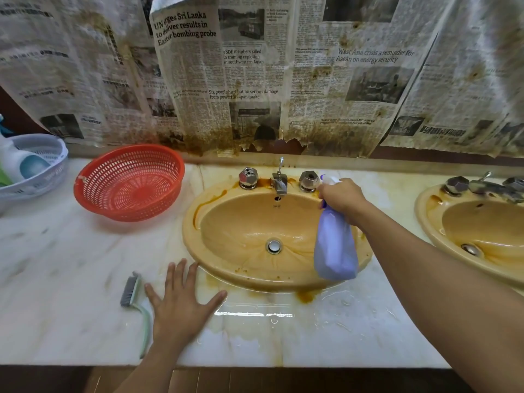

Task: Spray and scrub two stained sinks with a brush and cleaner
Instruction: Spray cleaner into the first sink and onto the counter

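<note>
1. Bottle (336, 242) is hanging over the right side of the near sink (190, 239). It's thin plastic, probably light and slick if wet, so the neck under the trigger is looking like the right grab point.
2. Your right hand (341, 198) is clamping round that neck, fingers curled.
3. Your left hand (181, 302) is lying flat on the counter (56, 279), fingers spread, holding nothing.
4. Brush (130, 292) is lying just beside your left hand. Its handle is looking stiff, so it should be an easy pickup.

Looks forward and down from head height over the marble counter (56, 279), close above the left sink (243, 222), facing the newspaper-covered wall (255, 75); single wide-angle view.
</note>
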The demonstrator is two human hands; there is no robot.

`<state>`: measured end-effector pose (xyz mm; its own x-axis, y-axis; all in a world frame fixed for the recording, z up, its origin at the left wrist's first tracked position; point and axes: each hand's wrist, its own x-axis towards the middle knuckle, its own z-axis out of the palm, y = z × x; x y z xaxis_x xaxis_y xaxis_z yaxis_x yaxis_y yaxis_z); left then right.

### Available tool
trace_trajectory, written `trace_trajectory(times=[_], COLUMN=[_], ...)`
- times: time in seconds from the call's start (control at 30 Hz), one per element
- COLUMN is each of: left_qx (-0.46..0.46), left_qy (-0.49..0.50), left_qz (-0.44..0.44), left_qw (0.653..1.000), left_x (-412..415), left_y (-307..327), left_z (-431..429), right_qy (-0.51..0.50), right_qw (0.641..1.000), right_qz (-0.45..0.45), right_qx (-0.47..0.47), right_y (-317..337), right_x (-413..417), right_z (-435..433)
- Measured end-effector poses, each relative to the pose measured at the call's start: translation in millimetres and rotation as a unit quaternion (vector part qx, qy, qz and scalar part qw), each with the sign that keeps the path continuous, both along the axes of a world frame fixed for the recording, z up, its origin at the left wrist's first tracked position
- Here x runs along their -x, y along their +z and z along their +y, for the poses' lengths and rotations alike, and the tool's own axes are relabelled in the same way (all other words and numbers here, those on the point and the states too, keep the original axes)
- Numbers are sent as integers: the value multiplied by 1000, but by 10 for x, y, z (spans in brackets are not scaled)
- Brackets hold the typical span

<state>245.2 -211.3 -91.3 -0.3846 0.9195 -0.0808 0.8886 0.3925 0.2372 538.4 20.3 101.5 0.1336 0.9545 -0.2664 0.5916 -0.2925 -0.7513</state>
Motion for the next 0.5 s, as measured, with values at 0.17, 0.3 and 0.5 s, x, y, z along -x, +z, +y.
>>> trace_trajectory(times=[0.17,0.3,0.5], left_qx=[-3,-5,-4], left_qy=[1,6,10], left_qz=[5,11,2], left_qw=[1000,1000,1000], left_x=[-2,-11,-5], left_y=[-8,-21,-31], left_z=[5,13,16], right_qy=[-12,4,5], right_qw=[1000,1000,1000], right_qz=[-7,-8,-21], right_qx=[-10,11,-7], right_y=[-112,-136,-177], right_x=[-233,-312,-382], right_z=[-56,24,196])
